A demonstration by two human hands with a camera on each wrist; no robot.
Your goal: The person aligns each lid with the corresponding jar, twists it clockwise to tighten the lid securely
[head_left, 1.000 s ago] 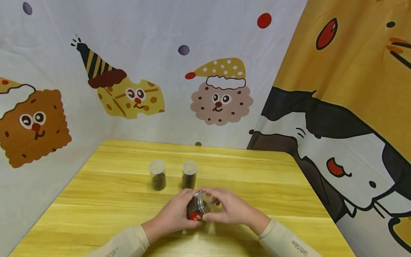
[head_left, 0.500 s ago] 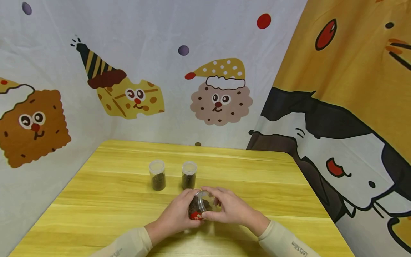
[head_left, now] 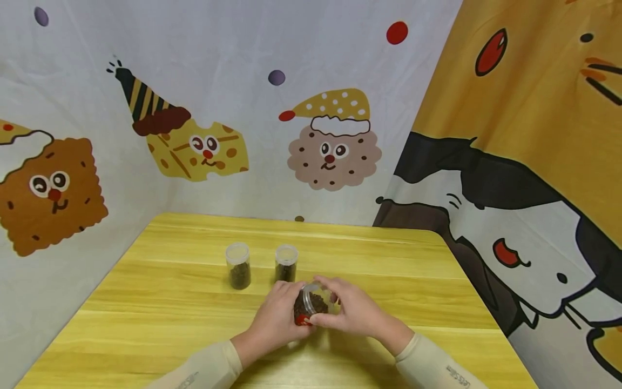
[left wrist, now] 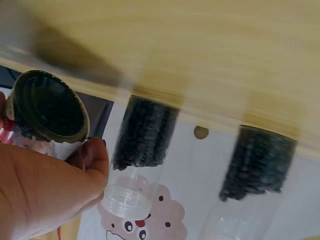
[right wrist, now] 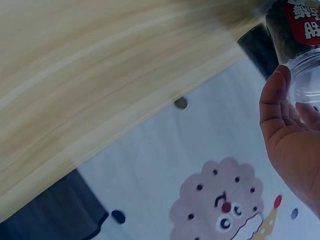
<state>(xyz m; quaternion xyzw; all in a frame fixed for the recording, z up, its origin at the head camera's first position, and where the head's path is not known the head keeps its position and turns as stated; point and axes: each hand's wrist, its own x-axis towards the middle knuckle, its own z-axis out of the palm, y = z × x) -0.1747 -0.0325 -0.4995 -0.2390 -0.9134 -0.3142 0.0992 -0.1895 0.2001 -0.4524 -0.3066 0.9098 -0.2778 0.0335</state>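
A clear plastic jar (head_left: 316, 307) of dark granules, with a red label (right wrist: 306, 22), is held tilted between both hands over the table. My left hand (head_left: 276, 314) grips it around its labelled body. From the left wrist view, the jar's round base (left wrist: 50, 107) faces the camera, full of dark contents. My right hand (head_left: 357, 310) holds the clear ridged end (right wrist: 306, 75) between thumb and fingers. Dark granules show past the ridged ring on that side. Behind the hands stand two more clear jars, a left one (head_left: 239, 274) and a right one (head_left: 285, 270), each partly filled with dark granules.
The yellow wood-grain table (head_left: 160, 302) carries everything. A white cloth backdrop (head_left: 218, 32) with printed cartoon biscuits hangs behind it. On the right, an orange cartoon cloth (head_left: 452, 97) borders the table.
Both hands have shifted slightly right and away from the body with the jar. More dark granules now show in the jar's clear right-hand end. The two standing jars stay put.
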